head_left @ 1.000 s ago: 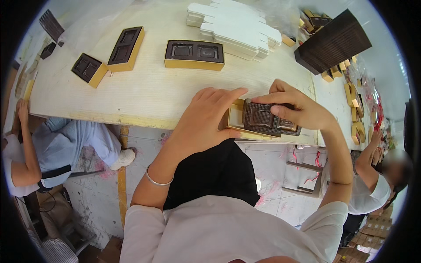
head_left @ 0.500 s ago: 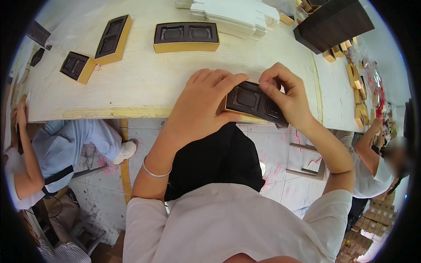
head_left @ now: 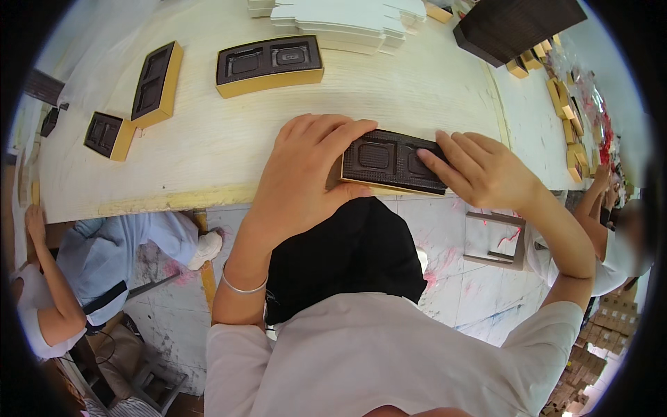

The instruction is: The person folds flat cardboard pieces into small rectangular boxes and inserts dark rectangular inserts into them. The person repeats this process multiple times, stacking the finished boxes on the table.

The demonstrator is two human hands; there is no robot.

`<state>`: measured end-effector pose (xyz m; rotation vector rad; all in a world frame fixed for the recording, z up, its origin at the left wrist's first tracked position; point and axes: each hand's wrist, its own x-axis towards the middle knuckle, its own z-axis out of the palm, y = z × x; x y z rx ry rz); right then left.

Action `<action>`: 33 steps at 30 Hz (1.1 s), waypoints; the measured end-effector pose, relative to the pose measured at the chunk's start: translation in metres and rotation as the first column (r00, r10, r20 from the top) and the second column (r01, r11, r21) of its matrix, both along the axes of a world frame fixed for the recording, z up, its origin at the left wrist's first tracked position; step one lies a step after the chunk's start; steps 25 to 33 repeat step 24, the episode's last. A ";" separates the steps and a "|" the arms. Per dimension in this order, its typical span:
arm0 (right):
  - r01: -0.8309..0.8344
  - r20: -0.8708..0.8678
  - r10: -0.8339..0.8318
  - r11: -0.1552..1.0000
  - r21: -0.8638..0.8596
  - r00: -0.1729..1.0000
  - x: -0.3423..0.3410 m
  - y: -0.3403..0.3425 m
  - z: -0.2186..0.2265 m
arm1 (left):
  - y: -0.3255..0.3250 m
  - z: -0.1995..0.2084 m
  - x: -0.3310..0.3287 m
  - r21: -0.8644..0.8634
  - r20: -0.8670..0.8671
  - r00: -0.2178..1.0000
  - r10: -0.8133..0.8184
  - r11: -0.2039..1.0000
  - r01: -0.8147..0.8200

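Observation:
A gold cardboard box [head_left: 406, 187] rests at the near edge of the table, with a black plastic tray [head_left: 376, 157] of square hollows lying in it. My left hand [head_left: 303, 163] closes round the box's left end, thumb on the near side and fingers along the far side. At the other end, my right hand [head_left: 486, 167] is bent over the right end, one digit pressing on the tray near its right hollow and the other fingers curled at the far corner. Part of the tray's right end is hidden under this hand.
Similar boxes stand farther off: a wide box [head_left: 271, 82], a long box [head_left: 169, 104] and a small box [head_left: 123, 142]. Flat white cartons [head_left: 333, 24] are stacked at the back, near a tall dark box [head_left: 517, 28]. People sit at both sides; a stool [head_left: 495, 260] stands below right.
The right hand has gone from pinching the tray's raised right end to pressing down on it. The tray now sits lower and flatter in the box. The left hand keeps its hold.

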<state>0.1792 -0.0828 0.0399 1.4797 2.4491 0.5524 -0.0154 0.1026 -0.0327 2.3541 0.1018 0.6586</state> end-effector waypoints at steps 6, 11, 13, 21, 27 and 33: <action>0.254 -0.238 -0.286 0.954 -0.158 0.928 -0.025 -0.008 -0.007 | 0.000 0.002 -0.003 -0.017 -0.013 1.000 -0.004 1.000 0.004; 0.450 -0.453 -0.436 0.889 -0.084 0.777 -0.041 -0.024 -0.041 | -0.005 0.001 -0.001 0.081 -0.072 0.997 -0.021 0.996 0.027; 0.391 -0.608 -0.287 0.920 0.041 0.740 -0.035 -0.025 -0.053 | -0.003 0.007 0.001 0.100 -0.036 0.996 -0.076 0.992 0.079; -0.054 -0.109 0.078 0.975 0.215 0.991 -0.032 -0.134 0.003 | 0.002 0.006 -0.054 -0.386 0.364 0.915 -0.175 0.865 0.319; 0.330 -0.124 -0.397 0.871 -0.365 0.910 -0.015 -0.158 0.025 | -0.008 0.008 -0.059 -0.421 0.529 0.782 -0.330 0.698 0.579; 0.330 -0.124 -0.397 0.871 -0.365 0.910 -0.015 -0.158 0.025 | -0.008 0.008 -0.059 -0.421 0.529 0.782 -0.330 0.698 0.579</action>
